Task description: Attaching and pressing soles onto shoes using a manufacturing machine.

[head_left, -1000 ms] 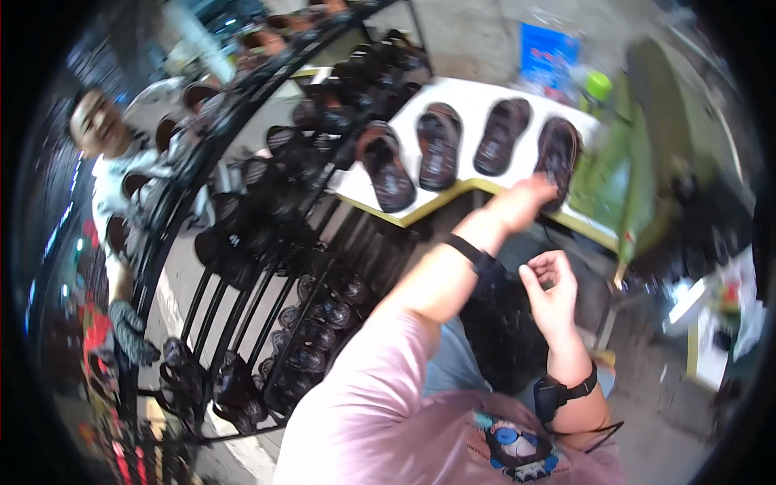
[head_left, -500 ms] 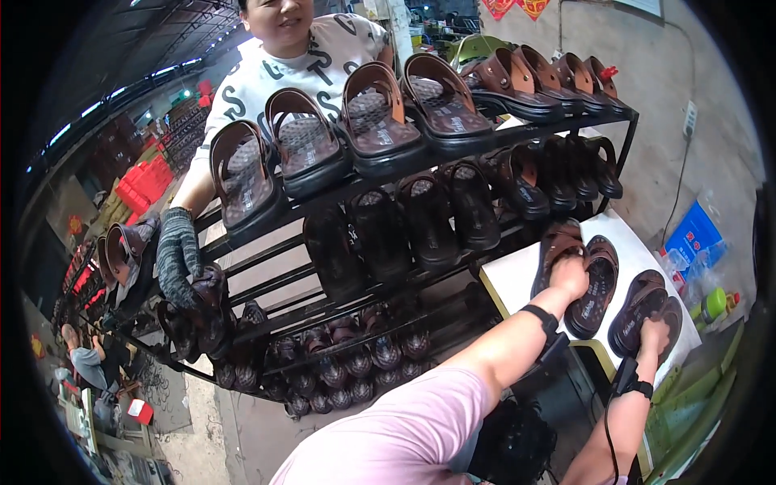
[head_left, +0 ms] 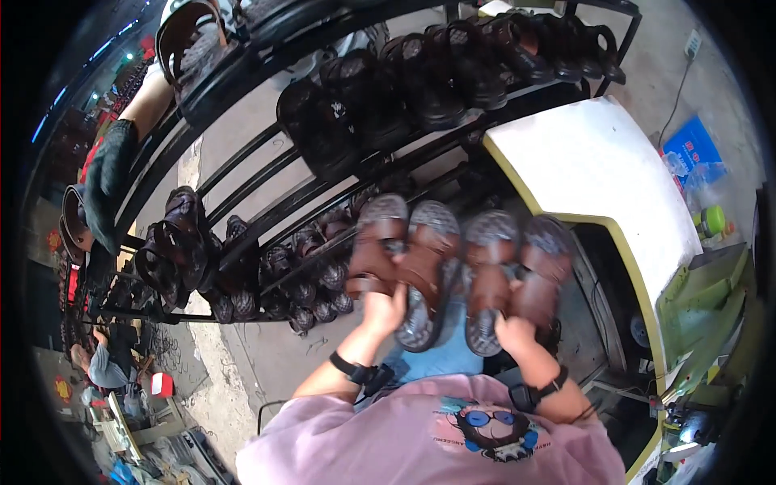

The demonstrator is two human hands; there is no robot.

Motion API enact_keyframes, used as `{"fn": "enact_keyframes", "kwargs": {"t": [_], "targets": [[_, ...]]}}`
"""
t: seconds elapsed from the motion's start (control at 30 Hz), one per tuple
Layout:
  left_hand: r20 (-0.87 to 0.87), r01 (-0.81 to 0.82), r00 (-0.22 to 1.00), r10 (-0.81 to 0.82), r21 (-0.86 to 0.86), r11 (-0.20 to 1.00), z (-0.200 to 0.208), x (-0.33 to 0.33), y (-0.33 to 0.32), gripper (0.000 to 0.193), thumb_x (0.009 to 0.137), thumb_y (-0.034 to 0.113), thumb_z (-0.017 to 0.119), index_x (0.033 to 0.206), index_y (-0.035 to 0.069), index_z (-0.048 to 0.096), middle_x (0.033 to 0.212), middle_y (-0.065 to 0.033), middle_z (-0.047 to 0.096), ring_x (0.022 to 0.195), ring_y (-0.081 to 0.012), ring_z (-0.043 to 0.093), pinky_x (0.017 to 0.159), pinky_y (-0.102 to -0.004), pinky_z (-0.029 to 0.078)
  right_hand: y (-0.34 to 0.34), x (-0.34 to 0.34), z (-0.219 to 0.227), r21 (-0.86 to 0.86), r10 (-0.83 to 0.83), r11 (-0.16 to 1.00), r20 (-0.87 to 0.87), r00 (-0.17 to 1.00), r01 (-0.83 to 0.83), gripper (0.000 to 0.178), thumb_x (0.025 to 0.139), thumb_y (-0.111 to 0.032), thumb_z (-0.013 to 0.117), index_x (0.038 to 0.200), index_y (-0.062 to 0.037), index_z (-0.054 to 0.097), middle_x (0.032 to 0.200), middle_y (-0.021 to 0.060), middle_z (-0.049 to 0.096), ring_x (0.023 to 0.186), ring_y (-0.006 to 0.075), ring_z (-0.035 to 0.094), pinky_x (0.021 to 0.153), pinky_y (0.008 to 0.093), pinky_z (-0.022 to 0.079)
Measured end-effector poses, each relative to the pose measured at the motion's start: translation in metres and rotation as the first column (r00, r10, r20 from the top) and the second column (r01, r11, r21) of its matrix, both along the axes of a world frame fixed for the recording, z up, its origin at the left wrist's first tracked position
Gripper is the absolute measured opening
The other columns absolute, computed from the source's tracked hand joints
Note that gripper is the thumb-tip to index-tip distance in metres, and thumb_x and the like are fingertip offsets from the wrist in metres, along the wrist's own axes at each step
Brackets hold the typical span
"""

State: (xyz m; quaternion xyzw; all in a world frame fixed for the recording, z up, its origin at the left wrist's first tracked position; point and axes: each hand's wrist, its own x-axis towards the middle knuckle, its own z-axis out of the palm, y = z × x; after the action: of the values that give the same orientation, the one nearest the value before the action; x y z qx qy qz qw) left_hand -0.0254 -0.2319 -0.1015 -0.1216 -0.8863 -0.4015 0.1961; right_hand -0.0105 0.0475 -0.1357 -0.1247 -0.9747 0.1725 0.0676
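Note:
In front of my body I hold up two pairs of brown slide sandals with dark footbeds. My left hand (head_left: pixel 384 311) is closed on the left pair of sandals (head_left: pixel 378 246). My right hand (head_left: pixel 516 333) grips the right pair of sandals (head_left: pixel 537 283). All four stand roughly upright, side by side, slightly blurred, with the fingers partly hidden behind them. Beyond them, a black metal rack carries more dark sandals (head_left: pixel 428 85) on several levels.
To the right stands a white-topped table (head_left: pixel 582 153) with a yellowish edge. A co-worker's gloved hand (head_left: pixel 109 182) is at the rack's left end. A blue bag (head_left: pixel 691 149) and green-capped bottle (head_left: pixel 711 220) lie beyond the table. Another person (head_left: pixel 105 368) is at far left.
Both hands have lifted the sandals off the white table and brought them left, in front of my body. The view has tilted down, and the co-worker's gloved arm has shifted left.

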Motion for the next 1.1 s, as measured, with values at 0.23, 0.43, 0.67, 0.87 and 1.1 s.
{"fn": "enact_keyframes", "kwargs": {"t": [0.23,0.43,0.67,0.87,1.1], "targets": [[0.216,-0.465,0.856,0.47,-0.081,0.882,-0.009,-0.099,-0.079,0.036,0.092,0.025,0.05,0.105,-0.007,0.059,0.099,-0.0292,0.06,0.096,-0.0415,0.058,0.083,-0.0467,0.045,-0.099,-0.163,0.002,-0.071,0.308,0.943,-0.191,0.932,-0.326,0.047,0.086,-0.035,0.057,0.081,0.0118,0.059,0.1,0.0329,0.055,0.107,0.0457,0.046,0.1,0.0522,0.027],[0.617,0.097,0.705,0.35,-0.572,0.815,-0.065,-0.231,-0.03,0.048,0.093,0.034,0.037,0.13,0.006,0.047,0.127,-0.0235,0.049,0.114,-0.0313,0.052,0.095,-0.0448,0.042,-0.07,-0.298,-0.019,0.159,0.172,0.967,0.17,0.97,-0.199,0.049,0.084,-0.032,0.056,0.121,-0.0006,0.053,0.127,0.0232,0.049,0.123,0.0365,0.042,0.104,0.0445,0.03],[-0.009,-0.43,0.903,0.43,-0.015,0.903,-0.039,-0.159,0.02,0.04,0.086,0.033,0.057,0.11,0.001,0.06,0.107,-0.0206,0.061,0.107,-0.0402,0.053,0.095,-0.0434,0.04,-0.059,-0.234,-0.011,-0.317,0.181,0.898,-0.364,0.914,-0.305,0.068,0.079,-0.016,0.062,0.136,0.0026,0.031,0.135,0.0267,0.037,0.125,0.0429,0.035,0.106,0.0433,0.028],[-0.303,0.712,0.702,-0.645,0.263,0.651,0.209,-0.058,-0.029,0.017,0.087,0.018,0.056,0.09,0.005,0.067,0.09,-0.0075,0.061,0.085,-0.0264,0.056,0.076,-0.037,0.044,-0.082,-0.123,0.024,-0.373,0.249,0.842,-0.374,0.893,-0.39,0.068,0.076,-0.014,0.065,0.136,-0.0025,0.033,0.139,0.0214,0.032,0.127,0.0393,0.034,0.105,0.0439,0.029],[-0.764,0.847,0.523,-0.378,0.517,0.126,0.347,0.054,0.02,0.026,0.091,0.023,0.051,0.073,0.005,0.058,0.074,-0.0104,0.053,0.075,-0.0275,0.053,0.07,-0.0387,0.043,-0.103,-0.11,0.09,-0.731,0.018,0.553,-0.47,0.883,-0.4,0.053,0.078,-0.006,0.066,0.126,-0.0016,0.042,0.118,0.0158,0.054,0.088,0.0187,0.059,0.079,0.0297,0.048]]}}
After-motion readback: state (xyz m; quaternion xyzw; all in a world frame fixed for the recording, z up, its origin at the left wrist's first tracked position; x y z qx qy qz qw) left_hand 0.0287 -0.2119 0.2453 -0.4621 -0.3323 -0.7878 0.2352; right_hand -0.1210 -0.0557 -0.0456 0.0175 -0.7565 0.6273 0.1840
